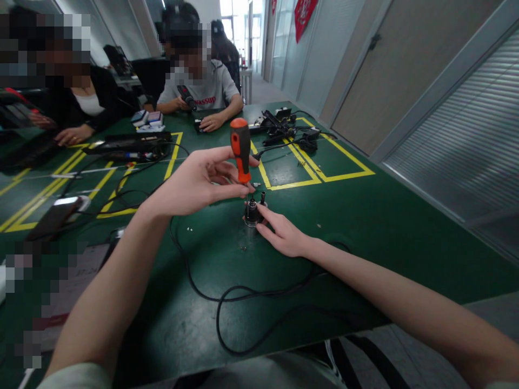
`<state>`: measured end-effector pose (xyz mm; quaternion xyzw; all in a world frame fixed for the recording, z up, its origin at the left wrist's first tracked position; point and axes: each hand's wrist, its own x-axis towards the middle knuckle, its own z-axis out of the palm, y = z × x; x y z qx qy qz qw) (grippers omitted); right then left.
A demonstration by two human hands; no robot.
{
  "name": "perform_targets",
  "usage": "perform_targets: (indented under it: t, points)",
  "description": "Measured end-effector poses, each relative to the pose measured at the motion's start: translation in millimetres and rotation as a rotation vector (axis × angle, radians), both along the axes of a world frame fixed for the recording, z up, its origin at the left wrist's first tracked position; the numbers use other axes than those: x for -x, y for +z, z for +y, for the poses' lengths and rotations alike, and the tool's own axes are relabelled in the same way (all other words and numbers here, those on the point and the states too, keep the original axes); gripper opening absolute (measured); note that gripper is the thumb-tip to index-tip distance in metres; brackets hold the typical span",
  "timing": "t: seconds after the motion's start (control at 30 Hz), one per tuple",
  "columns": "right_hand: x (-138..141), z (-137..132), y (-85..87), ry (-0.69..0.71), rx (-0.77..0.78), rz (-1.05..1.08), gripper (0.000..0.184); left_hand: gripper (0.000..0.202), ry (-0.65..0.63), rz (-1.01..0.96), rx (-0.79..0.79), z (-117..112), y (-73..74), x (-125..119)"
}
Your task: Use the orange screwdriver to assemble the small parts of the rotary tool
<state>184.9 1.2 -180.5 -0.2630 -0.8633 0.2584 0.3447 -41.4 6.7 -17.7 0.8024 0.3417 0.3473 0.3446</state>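
An orange-and-black screwdriver (241,148) stands nearly upright, its shaft pointing down. My left hand (198,175) is closed around it: the index finger lies behind the handle and the thumb reaches the shaft just below. The tip meets a small black cylindrical part (252,212) with a clear, round rim at its base; the exact contact is hidden. My right hand (284,232) pinches this part from the right and steadies it on the table. A short black post (263,196) rises just behind the right fingertips. Tiny loose bits (243,248), perhaps screws, lie in front of the part.
A black cable (227,298) loops across the green table (385,232) near me. Black devices with cords (279,127) lie at the back, by yellow tape. Two people sit across the table; one holds a black power tool (187,98). A phone (54,216) lies left.
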Motion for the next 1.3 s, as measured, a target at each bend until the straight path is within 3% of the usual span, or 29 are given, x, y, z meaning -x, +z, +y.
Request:
perform_targets:
  t: [0.33,0.63,0.77,1.1,1.3]
  points:
    - [0.6,-0.1,1.8,-0.001,-0.006,-0.012,0.056,0.034,0.064,-0.006,-0.148,-0.4,-3.9,-4.6]
    - [1.7,-0.3,0.9,-0.003,-0.010,0.001,0.054,0.037,-0.033,-0.035,0.102,-5.4,1.8,-3.1]
    - [1.5,0.6,-0.9,-0.002,-0.024,0.016,0.055,0.040,-0.059,-0.019,0.136,-3.8,3.7,0.5]
    - [1.4,0.9,-2.0,-0.003,-0.035,0.019,0.056,0.020,-0.045,-0.040,0.096,-3.2,0.9,-3.0]
    - [1.0,0.4,0.6,0.005,-0.023,0.001,0.055,0.025,0.018,-0.062,-0.032,-1.2,-4.9,-5.3]
